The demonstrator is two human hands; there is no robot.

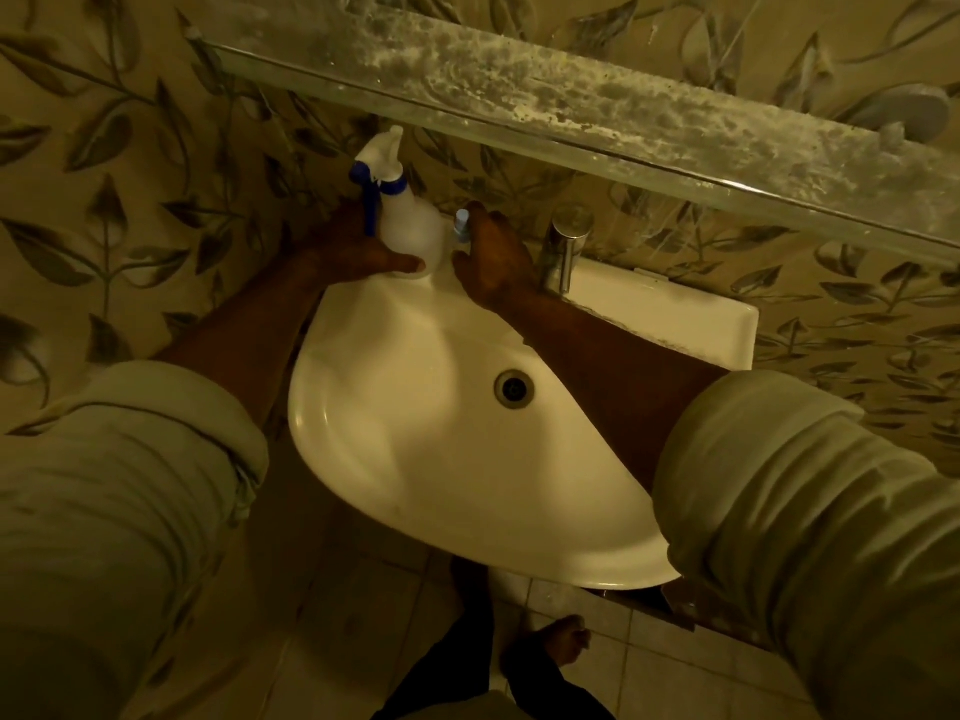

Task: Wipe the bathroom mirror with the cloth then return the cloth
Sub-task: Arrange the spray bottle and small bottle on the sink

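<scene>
— Leaf-patterned wallpaper (130, 163) covers the wall, and across the top runs the mirror (597, 111), its lower edge crusted with pale residue.

— And below it?

— White ceramic sink (415, 459), drain (514, 388) in the middle, chrome tap (563, 246) at its back rim, over a tiled floor (597, 667) where a bare foot (550, 644) shows.

— The hands?

— Both reach to the sink's back rim from rolled-up sleeves. The left hand (358, 246) is wrapped around a white spray bottle (410, 220) with a blue trigger, thumb across its base. The right hand (493, 257) is loosely curled beside a small blue-capped item (462, 223); I cannot tell whether it grips it.

— The cloth?

— Nowhere I can make out.
</scene>
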